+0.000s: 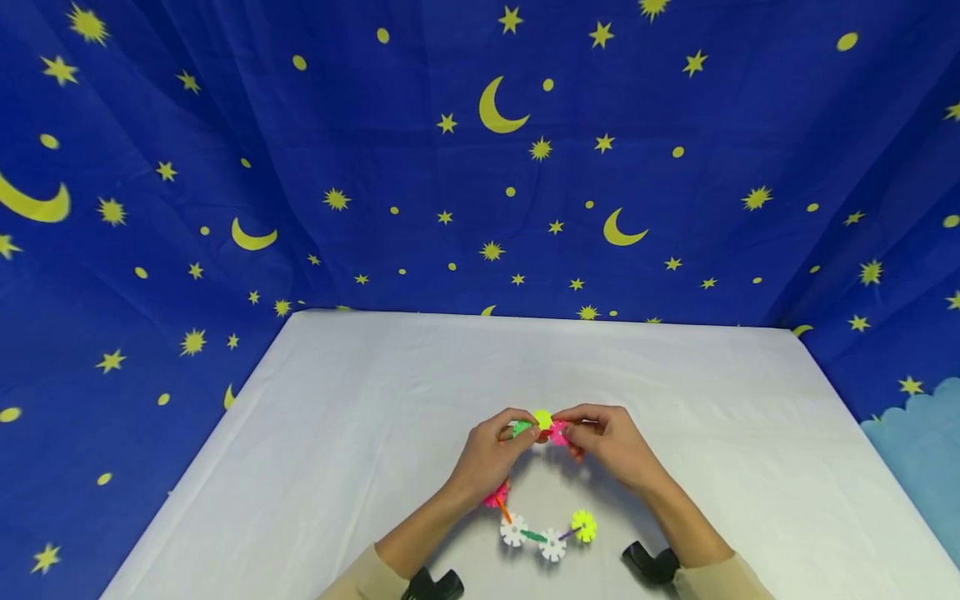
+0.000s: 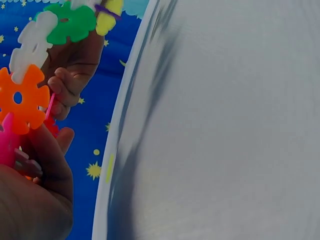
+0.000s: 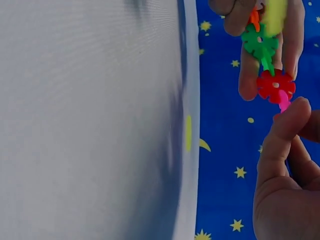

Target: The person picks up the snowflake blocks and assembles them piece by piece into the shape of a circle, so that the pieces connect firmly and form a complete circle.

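Note:
A chain of notched, flower-shaped plastic interlocking discs hangs between both hands above the white table. With thumb and fingers, my left hand (image 1: 480,462) pinches it at the green disc (image 1: 521,427). My right hand (image 1: 617,450) pinches the pink disc (image 1: 558,432) at the chain's other end, its fingers partly covering it. Between them show a yellow disc (image 1: 542,419) and, in the right wrist view, a red disc (image 3: 276,86). Below my left hand the chain curves through pink, orange (image 2: 22,100), white (image 1: 513,530) and green discs to a yellow disc (image 1: 584,526) joined by a purple one.
The white-covered table (image 1: 360,400) spreads around the hands. A blue curtain (image 1: 420,167) with yellow moons and stars stands behind it and at both sides. Black wrist-worn devices (image 1: 649,564) sit at both forearms, low in the head view.

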`<state>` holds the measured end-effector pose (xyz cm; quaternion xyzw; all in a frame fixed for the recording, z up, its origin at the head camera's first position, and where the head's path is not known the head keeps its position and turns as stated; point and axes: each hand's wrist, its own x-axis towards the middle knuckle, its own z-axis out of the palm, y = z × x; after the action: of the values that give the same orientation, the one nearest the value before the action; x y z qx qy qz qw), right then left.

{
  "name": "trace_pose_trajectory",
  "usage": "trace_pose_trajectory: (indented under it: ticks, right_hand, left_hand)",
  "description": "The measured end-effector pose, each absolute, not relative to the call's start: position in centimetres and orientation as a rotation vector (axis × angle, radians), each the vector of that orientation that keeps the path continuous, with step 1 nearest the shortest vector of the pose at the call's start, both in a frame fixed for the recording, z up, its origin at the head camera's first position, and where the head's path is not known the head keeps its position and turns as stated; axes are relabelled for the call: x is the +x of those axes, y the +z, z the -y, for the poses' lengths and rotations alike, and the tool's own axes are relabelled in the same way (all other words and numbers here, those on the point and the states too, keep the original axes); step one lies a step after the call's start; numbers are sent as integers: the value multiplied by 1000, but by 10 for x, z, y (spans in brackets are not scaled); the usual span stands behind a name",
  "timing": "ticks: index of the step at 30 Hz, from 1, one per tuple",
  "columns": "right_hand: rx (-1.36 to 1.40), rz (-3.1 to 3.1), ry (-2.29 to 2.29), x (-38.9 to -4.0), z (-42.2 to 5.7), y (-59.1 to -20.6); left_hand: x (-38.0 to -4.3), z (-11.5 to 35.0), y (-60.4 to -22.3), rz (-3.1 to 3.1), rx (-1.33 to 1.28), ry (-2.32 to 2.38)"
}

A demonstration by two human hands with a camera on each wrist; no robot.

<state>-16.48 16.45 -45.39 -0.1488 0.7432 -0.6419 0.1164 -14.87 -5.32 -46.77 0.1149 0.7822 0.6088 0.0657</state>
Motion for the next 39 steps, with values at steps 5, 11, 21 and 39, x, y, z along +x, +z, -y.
trace_pose_trajectory:
  ticks: [5, 11, 21, 39]
  right_hand:
    - [-447, -2165, -1913, -163, -162, -454]
    - [-469, -2180, -1900, -163, -160, -455]
    - [-462, -2153, -1923, -163, -156, -455]
    - [-349, -2280, -1813, -183, -171, -463]
  left_hand:
    - [-147, 51, -467, -2379, 368, 1841]
    - [-146, 51, -465, -2361, 381, 1844]
    - [-148, 52, -465, -2127, 285, 1937]
    - [-153, 59, -460, -1923, 254, 2158]
